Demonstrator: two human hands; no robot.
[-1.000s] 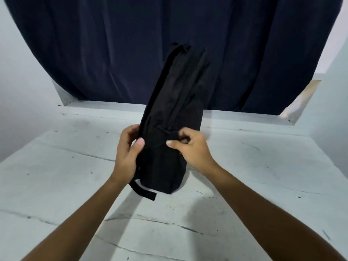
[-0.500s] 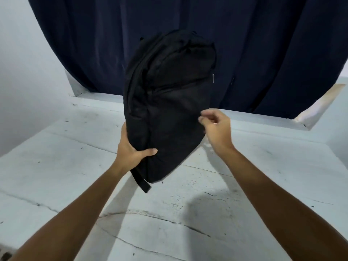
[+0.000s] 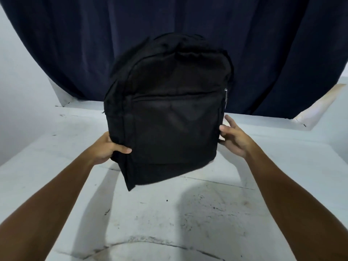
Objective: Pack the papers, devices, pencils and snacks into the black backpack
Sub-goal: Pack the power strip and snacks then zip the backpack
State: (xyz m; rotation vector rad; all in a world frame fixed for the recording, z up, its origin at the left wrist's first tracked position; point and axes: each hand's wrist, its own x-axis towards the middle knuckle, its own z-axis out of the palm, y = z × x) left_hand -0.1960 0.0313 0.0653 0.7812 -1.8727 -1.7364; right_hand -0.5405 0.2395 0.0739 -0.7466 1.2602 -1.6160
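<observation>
The black backpack [image 3: 169,113] is held upright above the white table, its front pocket facing me and its zippers closed. My left hand [image 3: 107,147] grips its lower left edge, thumb across the front fabric. At the backpack's right side, my right hand [image 3: 233,136] has its fingers spread, the thumb touching the edge; the fingertips behind are partly hidden. A metal zip pull [image 3: 225,93] hangs at the pocket's right end. No papers, devices, pencils or snacks are in view.
The white, cracked table surface [image 3: 169,213] lies below the bag. A dark blue curtain [image 3: 188,25] hangs behind, over a white ledge [image 3: 263,119]. White walls stand at the left and right.
The backpack has been turned from side-on to front-facing and has come closer to me. My right hand left the bag's middle and now sits at its right edge.
</observation>
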